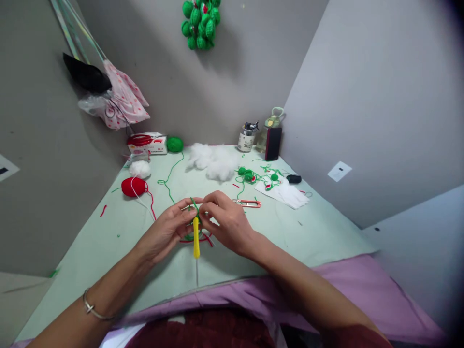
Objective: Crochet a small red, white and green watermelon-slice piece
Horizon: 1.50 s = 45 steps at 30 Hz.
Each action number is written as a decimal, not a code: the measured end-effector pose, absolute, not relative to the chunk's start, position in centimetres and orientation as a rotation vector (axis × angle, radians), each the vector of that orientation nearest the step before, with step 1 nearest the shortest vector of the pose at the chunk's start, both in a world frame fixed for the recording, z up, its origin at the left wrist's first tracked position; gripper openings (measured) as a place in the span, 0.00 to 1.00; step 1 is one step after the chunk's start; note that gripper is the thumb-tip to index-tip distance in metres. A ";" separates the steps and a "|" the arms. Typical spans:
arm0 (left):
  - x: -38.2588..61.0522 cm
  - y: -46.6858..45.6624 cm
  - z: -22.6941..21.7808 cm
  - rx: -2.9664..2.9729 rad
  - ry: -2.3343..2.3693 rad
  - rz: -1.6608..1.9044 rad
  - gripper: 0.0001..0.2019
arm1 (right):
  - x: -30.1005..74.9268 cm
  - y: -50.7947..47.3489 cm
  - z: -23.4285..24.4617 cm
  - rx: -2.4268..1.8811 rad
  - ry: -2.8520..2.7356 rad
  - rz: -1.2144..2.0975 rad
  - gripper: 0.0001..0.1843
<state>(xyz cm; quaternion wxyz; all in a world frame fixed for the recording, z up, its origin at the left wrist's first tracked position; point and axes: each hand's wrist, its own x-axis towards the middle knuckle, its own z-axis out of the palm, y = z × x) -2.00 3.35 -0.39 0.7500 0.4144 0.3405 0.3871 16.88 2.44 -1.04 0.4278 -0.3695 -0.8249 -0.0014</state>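
Observation:
My left hand point(170, 227) is closed on green yarn point(194, 205), thumb and fingers pinching it near the middle of the table. My right hand point(228, 222) meets it there, its bent fingers pinched at the same yarn. A crochet hook point(196, 241) with a yellow handle and thin metal shaft points from between the hands toward me; I cannot tell which hand, if either, supports it. Below the fingers are loops of green yarn and red and white yarn ends point(208, 239), partly hidden by the hands.
Behind my left hand are a red yarn ball point(133, 187), a white one point(140, 169) and a green one point(175, 144). White stuffing point(217, 162) lies at the back. Thread snips point(249, 203), small green crocheted pieces point(248, 175), a phone point(273, 144) and a pen cup point(247, 137) stand or lie rightward.

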 end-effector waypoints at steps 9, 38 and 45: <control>-2.3 4.6 -0.7 1.152 0.825 0.868 0.17 | 18.7 2.8 -0.1 -1.124 -2.336 0.165 0.06; -1.4 3.1 -0.4 0.608 0.819 1.128 0.10 | 22.6 0.6 -0.5 -1.344 -2.101 0.847 0.21; -0.8 2.3 0.3 0.616 0.806 1.134 0.09 | 20.1 0.3 -0.7 -1.156 -1.847 1.147 0.29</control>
